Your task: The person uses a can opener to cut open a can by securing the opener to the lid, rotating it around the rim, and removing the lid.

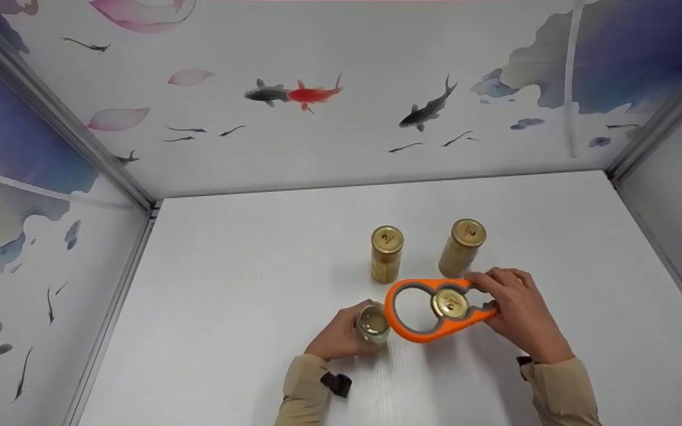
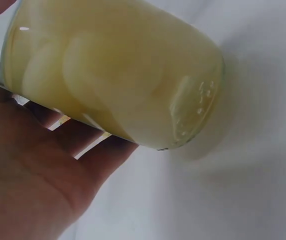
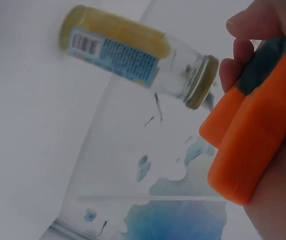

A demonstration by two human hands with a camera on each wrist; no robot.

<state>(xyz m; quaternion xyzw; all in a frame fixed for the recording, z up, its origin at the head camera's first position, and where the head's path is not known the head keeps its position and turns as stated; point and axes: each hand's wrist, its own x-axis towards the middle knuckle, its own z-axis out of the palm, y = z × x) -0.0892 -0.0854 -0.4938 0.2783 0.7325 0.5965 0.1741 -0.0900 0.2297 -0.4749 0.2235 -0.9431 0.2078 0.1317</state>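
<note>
My left hand (image 1: 340, 336) grips a lidless glass jar (image 1: 373, 326), fingers and thumb around its side. Cloudy yellowish liquid with pale rounded pieces fills the jar in the left wrist view, where its base is near the white table. To the right of it, my right hand (image 1: 521, 310) holds an orange and grey jar opener (image 1: 427, 338) by its handle end. A gold lid (image 1: 451, 303) with dark print sits in the opener's middle opening. The opener's rounded end is right beside the jar's mouth; whether they touch is unclear.
Two closed jars with gold lids stand on the white table (image 1: 228, 307) beyond my hands: a left jar (image 1: 386, 263) and a right jar (image 1: 457, 257). White panels (image 1: 341, 148) printed with fish and petals border the table at the back and sides.
</note>
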